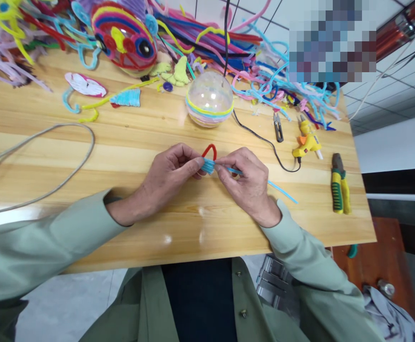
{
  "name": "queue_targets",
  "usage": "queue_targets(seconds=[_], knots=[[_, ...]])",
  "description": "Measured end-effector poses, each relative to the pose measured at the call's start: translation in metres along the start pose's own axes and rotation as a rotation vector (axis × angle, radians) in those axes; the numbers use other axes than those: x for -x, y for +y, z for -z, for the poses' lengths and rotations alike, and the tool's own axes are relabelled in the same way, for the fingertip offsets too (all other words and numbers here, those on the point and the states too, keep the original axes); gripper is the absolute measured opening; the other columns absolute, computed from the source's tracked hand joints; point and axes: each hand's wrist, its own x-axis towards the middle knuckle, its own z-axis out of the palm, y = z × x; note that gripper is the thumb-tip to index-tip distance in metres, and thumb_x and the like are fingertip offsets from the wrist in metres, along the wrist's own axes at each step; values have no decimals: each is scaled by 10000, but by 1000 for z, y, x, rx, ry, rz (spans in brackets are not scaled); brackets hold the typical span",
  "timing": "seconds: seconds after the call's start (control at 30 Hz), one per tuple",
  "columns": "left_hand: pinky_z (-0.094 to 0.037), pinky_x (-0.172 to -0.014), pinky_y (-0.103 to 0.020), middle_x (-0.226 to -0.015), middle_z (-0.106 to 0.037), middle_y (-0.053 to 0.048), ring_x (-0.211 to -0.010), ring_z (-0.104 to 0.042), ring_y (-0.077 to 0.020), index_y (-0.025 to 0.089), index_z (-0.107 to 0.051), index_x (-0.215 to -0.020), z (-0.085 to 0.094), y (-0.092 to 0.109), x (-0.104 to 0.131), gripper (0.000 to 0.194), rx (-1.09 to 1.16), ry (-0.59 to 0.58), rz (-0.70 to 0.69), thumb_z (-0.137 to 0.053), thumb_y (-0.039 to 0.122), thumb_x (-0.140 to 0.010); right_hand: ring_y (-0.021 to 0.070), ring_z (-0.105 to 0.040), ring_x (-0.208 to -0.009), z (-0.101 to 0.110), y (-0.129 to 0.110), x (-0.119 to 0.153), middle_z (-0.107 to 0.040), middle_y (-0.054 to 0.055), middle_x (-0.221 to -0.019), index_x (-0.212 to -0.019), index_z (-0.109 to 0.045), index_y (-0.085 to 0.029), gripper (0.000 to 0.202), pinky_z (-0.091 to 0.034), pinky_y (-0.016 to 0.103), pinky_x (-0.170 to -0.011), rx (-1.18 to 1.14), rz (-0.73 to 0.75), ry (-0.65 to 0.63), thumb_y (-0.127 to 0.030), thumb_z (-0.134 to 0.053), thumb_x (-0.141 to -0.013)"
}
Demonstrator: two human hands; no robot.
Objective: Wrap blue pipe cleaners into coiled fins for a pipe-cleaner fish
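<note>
Near the table's middle, my left hand (173,173) pinches a small light-blue piece (208,166) made of pipe cleaner laid in close rows. A red pipe cleaner (210,146) loops up from its top. From the right, my right hand (246,180) pinches a blue pipe cleaner (283,191) beside the piece; its free end sticks out past the hand toward the right. The two hands are close together, fingertips nearly meeting at the piece. Behind them stands a clear ball (210,100) with yellow, blue and pink bands.
Pliers (341,183), a yellow glue gun (307,140) with a black cord and small snips (278,127) lie right. A decorated fish-like ball (125,40) and piled pipe cleaners line the back. A grey cable (92,142) curves at left, near a blue wedge-shaped piece (126,98).
</note>
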Motion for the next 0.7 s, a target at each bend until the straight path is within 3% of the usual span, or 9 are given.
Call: queue_targets(seconds=[0.7], knots=[[-631, -788, -347, -860, -818, -41, -812, -750, -209, 234, -731, -874, -1, 1, 0, 358, 21, -7, -1, -878, 557, -915, 167, -633, -753, 3, -3, -1, -725, 9, -851, -993, -758, -252, 100, -533, 337, -682, -23, -7, -28, -168, -724, -1033]])
